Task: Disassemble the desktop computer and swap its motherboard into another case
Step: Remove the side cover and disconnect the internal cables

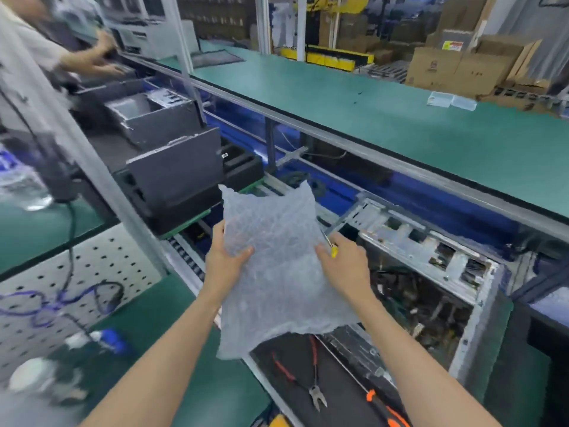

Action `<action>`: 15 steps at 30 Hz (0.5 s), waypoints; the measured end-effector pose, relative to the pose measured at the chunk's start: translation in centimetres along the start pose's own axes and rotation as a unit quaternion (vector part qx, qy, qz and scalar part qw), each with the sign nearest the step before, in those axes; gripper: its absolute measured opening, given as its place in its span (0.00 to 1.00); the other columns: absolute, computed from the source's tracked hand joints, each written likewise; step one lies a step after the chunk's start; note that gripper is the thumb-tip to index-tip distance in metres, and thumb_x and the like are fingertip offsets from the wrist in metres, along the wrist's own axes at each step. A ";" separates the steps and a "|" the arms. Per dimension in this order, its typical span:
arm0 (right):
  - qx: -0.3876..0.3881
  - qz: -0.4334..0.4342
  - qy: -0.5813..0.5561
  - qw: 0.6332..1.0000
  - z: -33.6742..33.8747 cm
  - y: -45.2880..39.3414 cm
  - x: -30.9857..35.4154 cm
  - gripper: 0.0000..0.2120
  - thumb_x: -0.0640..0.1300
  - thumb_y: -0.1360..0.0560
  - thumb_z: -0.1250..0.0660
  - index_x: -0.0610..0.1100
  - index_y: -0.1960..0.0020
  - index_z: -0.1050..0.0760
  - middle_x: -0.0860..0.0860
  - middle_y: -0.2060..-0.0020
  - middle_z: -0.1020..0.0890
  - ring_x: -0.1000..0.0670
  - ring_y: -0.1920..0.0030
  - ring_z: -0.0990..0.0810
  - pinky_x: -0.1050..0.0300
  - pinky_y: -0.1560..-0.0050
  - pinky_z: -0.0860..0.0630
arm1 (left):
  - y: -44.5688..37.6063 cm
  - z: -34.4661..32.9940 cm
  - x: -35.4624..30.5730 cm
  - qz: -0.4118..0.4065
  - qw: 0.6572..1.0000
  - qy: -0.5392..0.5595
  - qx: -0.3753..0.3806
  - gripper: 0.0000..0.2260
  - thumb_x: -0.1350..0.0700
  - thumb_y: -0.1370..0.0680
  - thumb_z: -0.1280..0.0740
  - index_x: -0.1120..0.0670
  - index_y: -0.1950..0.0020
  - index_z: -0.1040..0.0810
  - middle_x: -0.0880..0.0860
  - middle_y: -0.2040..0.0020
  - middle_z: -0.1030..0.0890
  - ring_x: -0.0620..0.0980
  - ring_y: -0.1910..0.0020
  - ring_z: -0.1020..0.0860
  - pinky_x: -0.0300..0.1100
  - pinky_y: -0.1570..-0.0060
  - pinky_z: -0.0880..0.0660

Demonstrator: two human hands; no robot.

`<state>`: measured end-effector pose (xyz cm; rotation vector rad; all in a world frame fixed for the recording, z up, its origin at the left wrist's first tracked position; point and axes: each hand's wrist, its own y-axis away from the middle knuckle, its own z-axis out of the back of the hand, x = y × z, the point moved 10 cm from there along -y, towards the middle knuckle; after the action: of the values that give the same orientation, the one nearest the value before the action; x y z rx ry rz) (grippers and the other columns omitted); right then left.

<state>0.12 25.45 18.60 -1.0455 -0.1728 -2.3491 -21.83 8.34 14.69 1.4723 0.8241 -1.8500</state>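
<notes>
We hold a bubble-wrap sheet (277, 260) with both hands: left hand (226, 258) pinches its edge, right hand (345, 266) also grips a screwdriver (329, 243); the open computer case (431, 272) lies just right

bubble wrap bag (277, 260): translucent plastic, bumpy
computer case (431, 260): bare grey metal, dull
bench mat (385, 112): matt green, smooth
boxes (455, 66): brown cardboard
</notes>
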 end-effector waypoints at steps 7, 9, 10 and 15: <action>0.177 0.074 0.089 0.977 -14.8 5.2 6.2 0.05 0.48 0.21 0.39 0.46 0.50 0.31 0.41 0.53 0.21 0.37 0.49 0.25 0.47 0.55 0.31 | 7.1 12.4 6.4 0.069 0.973 -0.168 -0.142 0.37 0.56 0.29 0.26 0.36 0.28 0.42 0.37 0.44 0.22 0.56 0.48 0.20 0.57 0.47 0.23; 0.216 0.074 0.102 0.968 -18.1 6.8 6.9 0.07 0.46 0.21 0.40 0.44 0.46 0.30 0.41 0.50 0.23 0.36 0.47 0.25 0.46 0.53 0.28 | 9.2 14.6 7.7 0.078 0.963 -0.204 -0.158 0.39 0.52 0.30 0.29 0.35 0.26 0.45 0.41 0.41 0.22 0.58 0.48 0.20 0.57 0.52 0.21; 0.231 0.073 0.104 0.965 -19.6 7.6 7.2 0.07 0.46 0.21 0.40 0.44 0.46 0.29 0.41 0.49 0.24 0.36 0.47 0.25 0.46 0.52 0.27 | 10.1 15.7 8.7 0.090 0.957 -0.222 -0.166 0.40 0.52 0.29 0.29 0.34 0.25 0.47 0.44 0.36 0.23 0.58 0.46 0.20 0.57 0.51 0.21; 0.295 0.057 0.111 0.947 -25.9 11.2 6.6 0.06 0.48 0.22 0.37 0.47 0.54 0.32 0.50 0.60 0.27 0.42 0.57 0.27 0.51 0.60 0.29 | 14.3 19.5 14.0 0.173 0.907 -0.332 -0.193 0.41 0.57 0.24 0.32 0.27 0.26 0.53 0.49 0.32 0.27 0.60 0.48 0.22 0.51 0.54 0.29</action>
<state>-14.18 4.66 4.32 -0.4822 -0.6613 -2.0849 -24.50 -17.06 3.29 0.6140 0.5030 -1.6279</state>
